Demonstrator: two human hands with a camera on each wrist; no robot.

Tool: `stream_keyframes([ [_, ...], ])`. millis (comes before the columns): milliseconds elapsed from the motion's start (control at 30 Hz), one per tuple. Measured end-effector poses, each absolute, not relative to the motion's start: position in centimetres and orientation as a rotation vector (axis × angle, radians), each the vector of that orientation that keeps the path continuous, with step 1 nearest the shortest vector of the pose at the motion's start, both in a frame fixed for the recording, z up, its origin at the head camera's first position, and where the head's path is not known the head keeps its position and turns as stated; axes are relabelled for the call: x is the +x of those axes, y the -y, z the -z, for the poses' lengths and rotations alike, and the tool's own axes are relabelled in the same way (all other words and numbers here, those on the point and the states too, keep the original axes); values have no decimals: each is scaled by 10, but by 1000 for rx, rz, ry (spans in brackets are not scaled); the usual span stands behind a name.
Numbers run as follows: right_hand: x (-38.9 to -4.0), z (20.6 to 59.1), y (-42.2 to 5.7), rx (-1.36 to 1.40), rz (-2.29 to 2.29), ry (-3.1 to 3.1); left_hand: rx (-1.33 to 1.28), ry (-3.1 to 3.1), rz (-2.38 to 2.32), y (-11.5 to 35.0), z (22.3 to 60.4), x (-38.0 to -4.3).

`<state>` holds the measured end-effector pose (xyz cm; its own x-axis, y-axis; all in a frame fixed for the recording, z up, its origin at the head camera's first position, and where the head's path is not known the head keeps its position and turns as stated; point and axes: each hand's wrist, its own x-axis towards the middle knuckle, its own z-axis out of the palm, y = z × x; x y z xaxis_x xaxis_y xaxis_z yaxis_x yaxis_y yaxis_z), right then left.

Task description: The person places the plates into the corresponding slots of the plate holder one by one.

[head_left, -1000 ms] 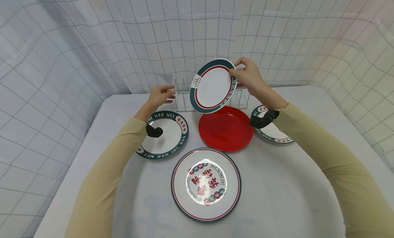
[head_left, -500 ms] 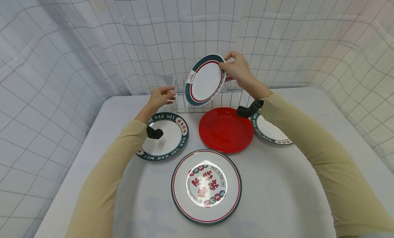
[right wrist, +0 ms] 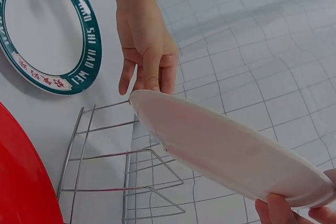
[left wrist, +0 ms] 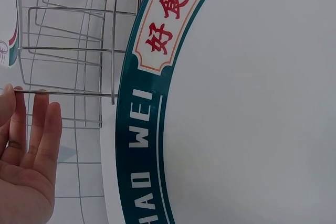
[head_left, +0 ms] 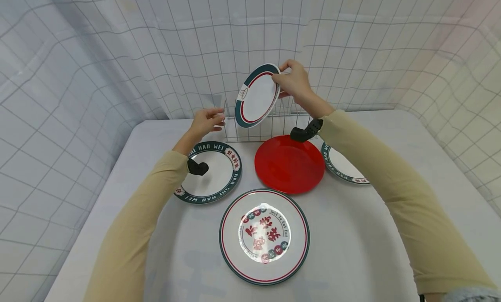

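My right hand (head_left: 294, 81) pinches the rim of a white plate (head_left: 257, 97) with a green and red border. The plate hangs tilted above the wire dish rack (left wrist: 114, 35), apart from the red plate below. My left hand (head_left: 205, 123) holds the left end wire of the rack between thumb and fingertips, as the left wrist view shows. The right wrist view shows the held plate's pale underside (right wrist: 226, 148), its far edge near the left hand and over the rack's end; whether it touches the wires I cannot tell.
A red plate (head_left: 289, 165) lies before the rack. Green-rimmed plates lie to its left (head_left: 209, 174) and right (head_left: 344, 165), the right one partly under my sleeve. A larger white plate with red lettering (head_left: 264, 267) lies nearest. Grid-patterned cloth (head_left: 266, 28) hangs behind.
The right hand has carried the plate left and slightly upward, toward the rack's left end, turning it more edge-on. The left hand has stayed at the rack.
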<state>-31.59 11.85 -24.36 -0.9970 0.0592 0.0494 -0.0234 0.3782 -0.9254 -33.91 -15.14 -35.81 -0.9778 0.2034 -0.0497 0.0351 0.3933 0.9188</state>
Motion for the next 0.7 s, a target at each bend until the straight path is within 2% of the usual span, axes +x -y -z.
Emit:
stream_keyframes([
  [700, -323, 247, -93, -13, -1597, 2561, 177, -2486, -1648, 146, 356, -336],
])
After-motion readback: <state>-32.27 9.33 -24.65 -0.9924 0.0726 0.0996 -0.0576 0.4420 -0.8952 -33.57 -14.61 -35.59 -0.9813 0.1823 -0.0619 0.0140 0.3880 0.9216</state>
